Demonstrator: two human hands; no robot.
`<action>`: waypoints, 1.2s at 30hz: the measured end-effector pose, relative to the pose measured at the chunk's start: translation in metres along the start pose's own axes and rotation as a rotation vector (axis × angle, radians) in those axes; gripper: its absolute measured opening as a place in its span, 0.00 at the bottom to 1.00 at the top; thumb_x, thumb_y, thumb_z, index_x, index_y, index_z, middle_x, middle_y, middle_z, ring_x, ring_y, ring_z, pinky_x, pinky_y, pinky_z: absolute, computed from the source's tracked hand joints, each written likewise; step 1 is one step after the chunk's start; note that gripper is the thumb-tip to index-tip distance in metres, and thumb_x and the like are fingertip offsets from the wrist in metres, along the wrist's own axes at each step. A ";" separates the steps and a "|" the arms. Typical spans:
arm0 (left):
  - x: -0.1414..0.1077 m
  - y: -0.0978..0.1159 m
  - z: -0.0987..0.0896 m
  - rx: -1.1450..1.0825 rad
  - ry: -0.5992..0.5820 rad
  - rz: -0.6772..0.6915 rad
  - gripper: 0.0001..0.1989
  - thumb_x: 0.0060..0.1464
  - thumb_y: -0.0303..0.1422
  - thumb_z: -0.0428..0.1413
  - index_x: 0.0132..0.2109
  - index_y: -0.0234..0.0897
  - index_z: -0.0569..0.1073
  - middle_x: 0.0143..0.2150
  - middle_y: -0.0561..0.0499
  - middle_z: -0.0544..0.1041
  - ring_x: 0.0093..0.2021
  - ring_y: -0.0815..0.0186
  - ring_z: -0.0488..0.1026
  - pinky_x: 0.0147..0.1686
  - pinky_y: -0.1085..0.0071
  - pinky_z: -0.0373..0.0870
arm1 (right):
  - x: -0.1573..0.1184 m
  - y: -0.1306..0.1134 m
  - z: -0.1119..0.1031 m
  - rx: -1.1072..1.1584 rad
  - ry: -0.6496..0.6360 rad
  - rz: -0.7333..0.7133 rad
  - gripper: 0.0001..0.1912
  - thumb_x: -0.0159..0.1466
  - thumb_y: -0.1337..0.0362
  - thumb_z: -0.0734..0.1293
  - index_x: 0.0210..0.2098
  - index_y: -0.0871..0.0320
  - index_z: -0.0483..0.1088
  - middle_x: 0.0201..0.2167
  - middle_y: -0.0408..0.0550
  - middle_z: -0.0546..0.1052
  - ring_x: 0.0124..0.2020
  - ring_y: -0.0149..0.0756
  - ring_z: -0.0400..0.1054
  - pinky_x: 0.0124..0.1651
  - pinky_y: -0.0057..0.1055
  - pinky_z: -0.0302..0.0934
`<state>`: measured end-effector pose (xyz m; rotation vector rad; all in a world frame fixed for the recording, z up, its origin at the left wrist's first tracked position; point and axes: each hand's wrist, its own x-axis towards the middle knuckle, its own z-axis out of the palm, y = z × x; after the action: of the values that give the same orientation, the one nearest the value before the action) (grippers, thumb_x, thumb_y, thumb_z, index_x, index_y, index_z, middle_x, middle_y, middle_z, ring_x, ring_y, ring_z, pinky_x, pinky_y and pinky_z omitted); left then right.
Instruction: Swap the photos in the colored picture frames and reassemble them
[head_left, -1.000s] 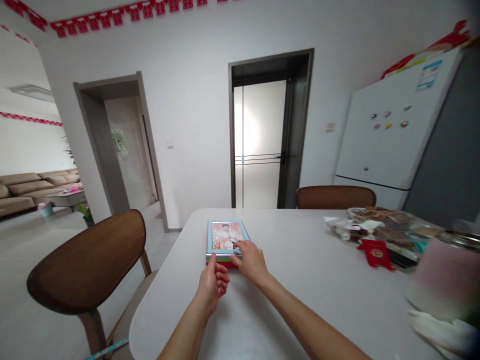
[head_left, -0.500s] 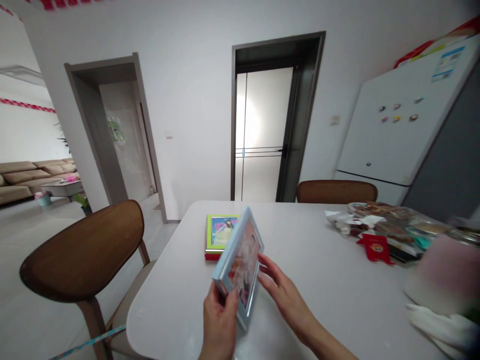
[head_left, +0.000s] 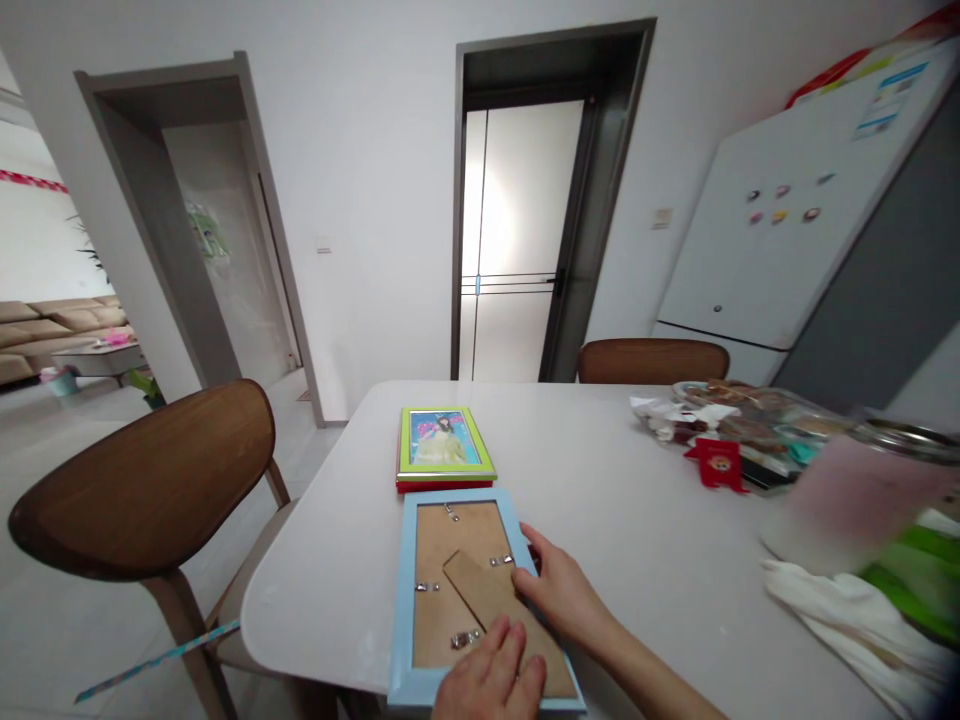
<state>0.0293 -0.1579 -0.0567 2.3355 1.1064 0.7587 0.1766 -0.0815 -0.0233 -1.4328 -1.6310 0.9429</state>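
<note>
Frame (head_left: 403, 620) lies back-up by the table's (head_left: 322, 580) near edge, backing (head_left: 450, 535) in; left hand (head_left: 491, 682) rests open atop, right hand (head_left: 566, 592) grips its side.

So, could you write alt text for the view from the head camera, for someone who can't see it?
Two bare hands work on a light-blue picture frame, brown back up: the right hand holds its edge, the left hand rests on its back. Beyond it, a green-framed picture lies on a white table, near a wooden chair.
</note>
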 end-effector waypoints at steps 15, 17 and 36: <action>0.001 -0.061 -0.066 -0.022 0.336 -0.417 0.30 0.42 0.27 0.51 0.55 0.27 0.57 0.58 0.40 0.56 0.57 0.60 0.54 0.56 0.62 0.50 | 0.014 -0.005 0.004 -0.722 -0.014 -0.167 0.13 0.53 0.69 0.57 0.35 0.56 0.71 0.43 0.51 0.66 0.37 0.35 0.66 0.39 0.27 0.56; 0.001 -0.059 -0.064 -0.034 0.333 -0.421 0.30 0.42 0.27 0.51 0.55 0.28 0.58 0.58 0.40 0.56 0.57 0.60 0.54 0.56 0.62 0.50 | 0.015 -0.006 0.005 -0.737 -0.009 -0.172 0.13 0.55 0.68 0.57 0.33 0.55 0.71 0.39 0.49 0.67 0.33 0.33 0.66 0.35 0.26 0.56; 0.000 -0.059 -0.062 -0.095 0.384 -0.425 0.27 0.42 0.26 0.51 0.53 0.32 0.61 0.58 0.44 0.58 0.57 0.62 0.55 0.56 0.65 0.49 | 0.058 -0.026 0.056 -0.762 0.027 -0.302 0.15 0.58 0.67 0.56 0.41 0.50 0.69 0.35 0.49 0.68 0.38 0.39 0.58 0.35 0.32 0.50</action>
<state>-0.0435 -0.1145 -0.0449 1.8222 1.6201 1.0857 0.1099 -0.0295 -0.0215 -1.5787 -2.2320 0.1092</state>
